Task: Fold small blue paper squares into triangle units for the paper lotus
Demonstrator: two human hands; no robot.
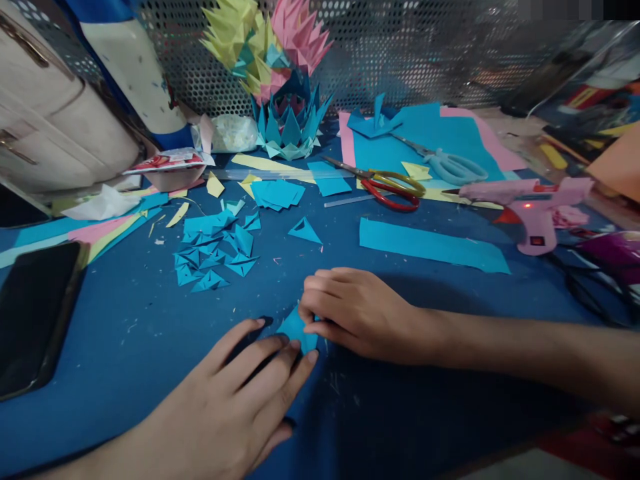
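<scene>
A small blue paper piece [295, 327] lies on the blue table [150, 333] between my hands. My left hand [255, 387] has its fingers spread, with fingertips resting on the paper's lower edge. My right hand [355, 313] is curled, its fingers closed on the right side of the same paper and partly hiding it. Beyond them sits a pile of folded blue triangles [213, 257], with one loose folded triangle [305, 231] to its right. A blue paper strip [433, 247] lies behind my right hand.
Red-and-yellow-handled scissors [395, 190], blue-handled scissors [455, 165] and a pink glue gun [535, 207] with a lit light lie at the back right. A phone [37, 313] is at left. A paper flower model [290, 120] stands behind, near a bottle [135, 73].
</scene>
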